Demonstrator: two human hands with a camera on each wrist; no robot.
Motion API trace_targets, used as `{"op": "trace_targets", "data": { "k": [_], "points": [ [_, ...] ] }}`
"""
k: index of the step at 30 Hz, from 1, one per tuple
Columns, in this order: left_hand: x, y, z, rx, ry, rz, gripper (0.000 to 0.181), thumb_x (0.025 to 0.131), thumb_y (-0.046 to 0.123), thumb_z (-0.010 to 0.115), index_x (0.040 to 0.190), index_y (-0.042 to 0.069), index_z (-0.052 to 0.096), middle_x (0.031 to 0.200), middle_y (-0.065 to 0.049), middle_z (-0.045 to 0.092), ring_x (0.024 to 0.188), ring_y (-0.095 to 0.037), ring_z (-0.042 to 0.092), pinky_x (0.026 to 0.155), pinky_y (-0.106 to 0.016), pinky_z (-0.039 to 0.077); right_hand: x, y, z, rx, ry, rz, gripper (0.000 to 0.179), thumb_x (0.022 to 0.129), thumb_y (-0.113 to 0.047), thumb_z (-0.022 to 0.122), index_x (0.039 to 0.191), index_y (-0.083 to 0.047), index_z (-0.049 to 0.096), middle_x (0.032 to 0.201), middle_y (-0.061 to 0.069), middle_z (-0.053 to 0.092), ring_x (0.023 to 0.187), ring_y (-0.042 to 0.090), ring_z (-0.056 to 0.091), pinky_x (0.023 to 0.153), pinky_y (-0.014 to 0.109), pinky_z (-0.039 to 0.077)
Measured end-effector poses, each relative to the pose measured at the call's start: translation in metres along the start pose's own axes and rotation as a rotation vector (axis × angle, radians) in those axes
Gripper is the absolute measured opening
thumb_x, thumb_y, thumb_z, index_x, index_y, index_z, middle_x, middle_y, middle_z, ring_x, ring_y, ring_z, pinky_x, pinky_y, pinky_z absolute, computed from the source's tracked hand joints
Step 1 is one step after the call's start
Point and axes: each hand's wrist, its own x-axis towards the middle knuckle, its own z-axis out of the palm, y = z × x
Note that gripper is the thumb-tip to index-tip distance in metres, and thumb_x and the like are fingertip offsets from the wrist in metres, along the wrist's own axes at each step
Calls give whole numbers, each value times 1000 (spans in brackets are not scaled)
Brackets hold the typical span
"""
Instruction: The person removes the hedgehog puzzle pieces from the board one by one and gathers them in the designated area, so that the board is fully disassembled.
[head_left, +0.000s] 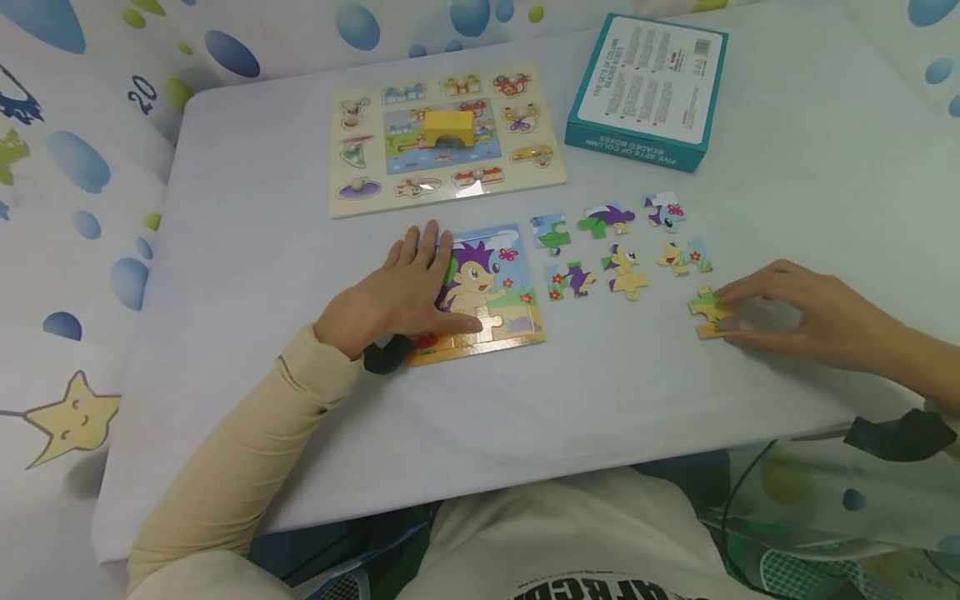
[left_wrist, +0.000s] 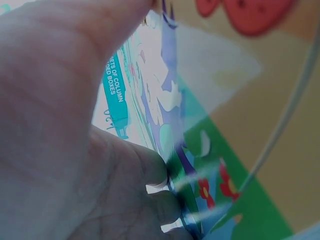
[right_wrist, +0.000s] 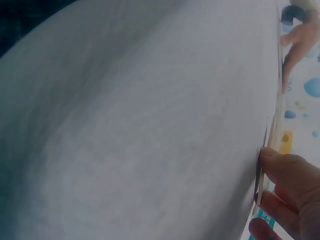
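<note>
My left hand [head_left: 397,296] lies with straight, spread fingers over the left part of a square puzzle board [head_left: 528,308] printed with a purple-haired cartoon animal. Its palm and fingers hide that side of the picture. In the left wrist view the thumb [left_wrist: 120,30] reaches to the printed board [left_wrist: 265,125]. At the right, my right hand [head_left: 813,317] pinches a yellow-green jigsaw piece [head_left: 707,310] between thumb and fingers, close over the table. From the right wrist, the piece [right_wrist: 260,180] shows edge-on in the fingertips. Several loose jigsaw pieces [head_left: 624,271] lie in two rows between the hands.
Behind the puzzle board lies a wooden knob puzzle [head_left: 348,196] of vehicles, with a yellow arch block [head_left: 450,127] on it. A teal box [head_left: 648,92] stands at the back right. The white-covered table [head_left: 570,408] ends just before the person's torso.
</note>
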Motion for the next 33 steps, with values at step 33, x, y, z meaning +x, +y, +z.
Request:
{"op": "trace_targets", "data": {
  "k": [33],
  "points": [
    [0, 2, -3, -16, -33, -10, 119, 84, 73, 53, 153, 2, -14, 160, -19, -23, 147, -39, -18, 121, -49, -5, 53, -41, -9, -8, -16, -8, 37, 70, -2, 83, 103, -14, 74, 109, 0, 70, 106, -6, 50, 76, 1, 41]
  ]
}}
